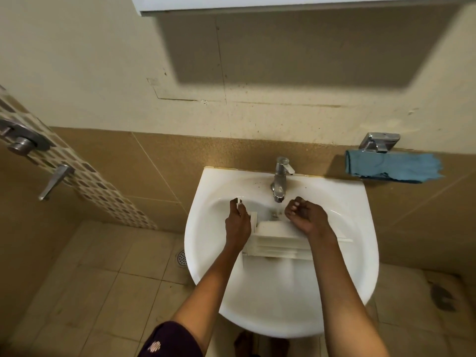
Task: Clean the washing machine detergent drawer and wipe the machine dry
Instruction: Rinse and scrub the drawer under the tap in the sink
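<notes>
A white plastic detergent drawer [278, 240] lies across the basin of a white sink [283, 300], just below the chrome tap [280, 181]. My left hand [238, 222] grips the drawer's left end, with its fingers reaching up past a small white part. My right hand [306, 215] sits on the drawer's right half under the tap spout. Its fingers are curled over the drawer's far edge. The wrist hides part of the drawer's right side. The washing machine is out of view.
A blue cloth [391, 167] hangs from a chrome holder [380, 143] on the wall to the right of the sink. A door handle [23, 143] and a lever [55, 180] are at the left. A floor drain [181, 257] lies beside the sink, and a cabinet [283, 3] hangs overhead.
</notes>
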Demonstrator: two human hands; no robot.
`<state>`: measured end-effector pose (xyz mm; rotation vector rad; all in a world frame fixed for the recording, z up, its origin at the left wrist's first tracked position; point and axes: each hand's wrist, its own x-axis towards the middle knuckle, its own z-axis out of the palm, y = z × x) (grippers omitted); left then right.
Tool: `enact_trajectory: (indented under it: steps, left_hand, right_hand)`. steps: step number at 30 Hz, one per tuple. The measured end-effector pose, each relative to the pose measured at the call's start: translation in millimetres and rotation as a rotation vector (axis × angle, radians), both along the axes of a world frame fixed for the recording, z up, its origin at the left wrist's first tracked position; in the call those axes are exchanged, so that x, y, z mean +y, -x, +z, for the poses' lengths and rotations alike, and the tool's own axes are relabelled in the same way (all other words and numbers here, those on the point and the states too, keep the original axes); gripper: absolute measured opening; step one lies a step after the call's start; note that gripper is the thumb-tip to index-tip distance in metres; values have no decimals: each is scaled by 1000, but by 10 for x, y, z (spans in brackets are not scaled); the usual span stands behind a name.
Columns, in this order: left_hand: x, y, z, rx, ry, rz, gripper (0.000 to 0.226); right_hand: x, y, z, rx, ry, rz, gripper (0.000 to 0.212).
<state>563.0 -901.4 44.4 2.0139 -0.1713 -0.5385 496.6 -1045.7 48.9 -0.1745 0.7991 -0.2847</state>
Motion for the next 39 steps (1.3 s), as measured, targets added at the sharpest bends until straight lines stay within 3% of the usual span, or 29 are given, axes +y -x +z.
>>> enact_trajectory:
  steps: [3,6,8,11,13,16,20,23,26,29,32,34,39]
  left_hand:
    - [-2,-23,-48,-13,-24,-10,39]
    - [-5,-12,-60,-16,-43,-20,40]
    - [-1,0,-38,-32,-47,-36,44]
    - [14,-5,-31,-41,-60,-46,49]
    - [29,-12,-30,-42,-67,-39,50]
    - [24,3,-25,-44,-60,-39,49]
    - [22,8,-11,-60,-76,-47,48]
    - [26,6,-15,-58,-60,-48,46]
    - [25,-3,-26,-53,-58,-42,45]
    - [28,1,-32,-52,-56,-48,46]
    - [31,2,-25,-56,-61,-53,47]
    - [27,0,-20,-56,-63,-53,47]
    - [31,-1,-16,-61,-69,-52,47]
  right_hand:
    - [257,-12,103,156,336,270,20]
    - [480,-87,63,419,1011,582,30]
    - [488,-26,-11,700,1398,629,28]
    - [522,115,-69,1141,1775,762,28]
    - [662,118,-89,988,1919,815,29]
    - [830,88,-144,600,1931,862,25]
    - [552,276,-173,783,1849,633,26]
    - [151,564,-136,984,1675,393,25]
    - [-24,653,-117,1125,1645,383,22]
    - [250,471,-189,948,1811,358,22]
    - [532,337,-253,799,1731,495,16]
    - [479,366,-260,775,1727,458,17]
    - [-76,649,-202,998,1578,331,20]
